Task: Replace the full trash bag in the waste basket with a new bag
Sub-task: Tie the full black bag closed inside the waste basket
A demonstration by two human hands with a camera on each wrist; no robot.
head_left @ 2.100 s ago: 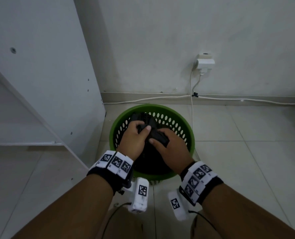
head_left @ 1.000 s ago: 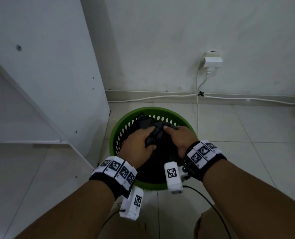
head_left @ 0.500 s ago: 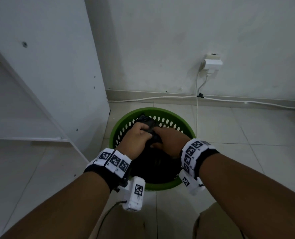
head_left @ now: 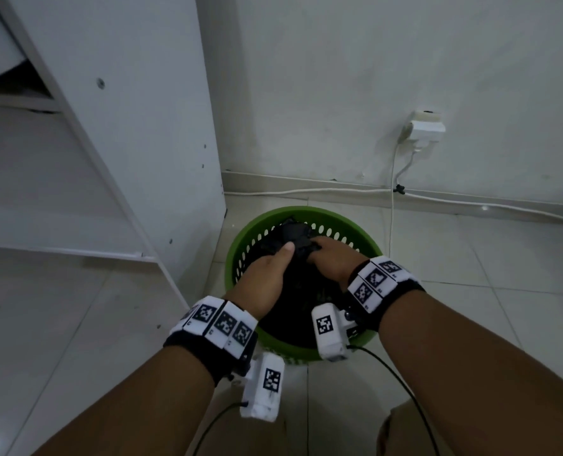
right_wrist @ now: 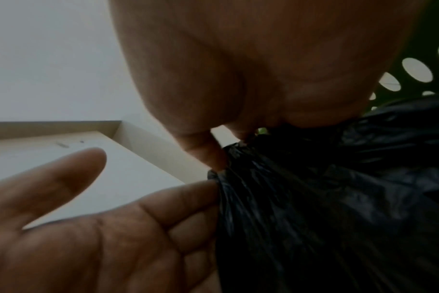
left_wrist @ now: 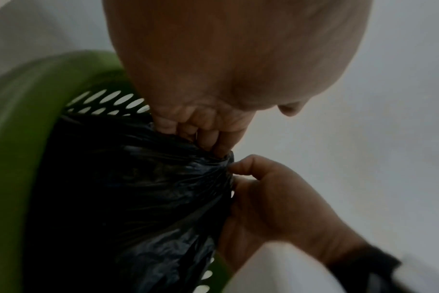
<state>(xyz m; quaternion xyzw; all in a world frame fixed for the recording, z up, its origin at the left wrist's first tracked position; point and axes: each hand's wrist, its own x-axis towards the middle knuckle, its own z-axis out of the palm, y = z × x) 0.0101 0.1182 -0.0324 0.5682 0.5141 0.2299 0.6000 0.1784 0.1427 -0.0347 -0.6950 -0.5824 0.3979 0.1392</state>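
A black trash bag (head_left: 295, 230) sits inside the round green perforated waste basket (head_left: 346, 222) on the tiled floor. Its top is gathered into a twisted neck. My left hand (head_left: 268, 274) grips that neck from the left, thumb lying on top. My right hand (head_left: 332, 256) holds it from the right with curled fingers. In the left wrist view the bag (left_wrist: 138, 198) bunches between my left hand (left_wrist: 213, 130) and right hand (left_wrist: 276, 198), beside the basket's rim (left_wrist: 13, 138). The right wrist view shows the bag (right_wrist: 338, 198) pinched by my right hand (right_wrist: 213, 154), with the left hand (right_wrist: 100, 228) below.
A white cabinet panel (head_left: 125, 126) stands close on the basket's left. The wall behind carries a plug adapter (head_left: 426, 126), and a white cable (head_left: 306, 191) runs along the baseboard. Tiled floor (head_left: 487, 258) extends to the right.
Both hands have stayed on the bag's neck, working round it. The right wrist has rolled, and its hand has shifted from on top of the neck to its right side. The bag remains in the basket.
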